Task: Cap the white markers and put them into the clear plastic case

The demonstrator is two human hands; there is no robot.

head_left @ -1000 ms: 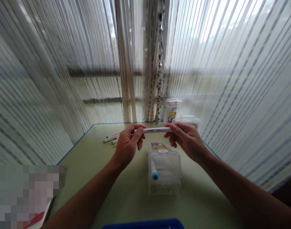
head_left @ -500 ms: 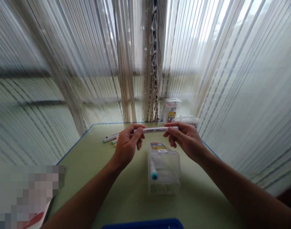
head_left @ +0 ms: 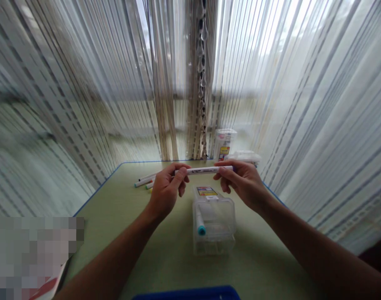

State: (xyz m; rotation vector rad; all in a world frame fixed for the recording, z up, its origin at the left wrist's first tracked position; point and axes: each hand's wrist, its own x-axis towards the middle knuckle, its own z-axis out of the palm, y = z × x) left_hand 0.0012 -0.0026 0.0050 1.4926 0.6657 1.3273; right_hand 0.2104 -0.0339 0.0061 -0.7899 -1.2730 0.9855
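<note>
Above a pale green, blue-edged table [head_left: 112,204], holding a slim white cylindrical marker [head_left: 203,170] between bare left hand [head_left: 165,189] and bare right hand [head_left: 246,183], pinching either end with the fingers of each; running its long axis left to right, nearly level, crosswise to a clear rectangular plastic box [head_left: 220,216]. Cannot tell cap from base.

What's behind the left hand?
Loose markers on the table, teal and green ends among those showing. The left hand covers their other ends; anything fully behind it can't be seen.

Loose markers [head_left: 143,181] left of box [head_left: 220,214]
</note>
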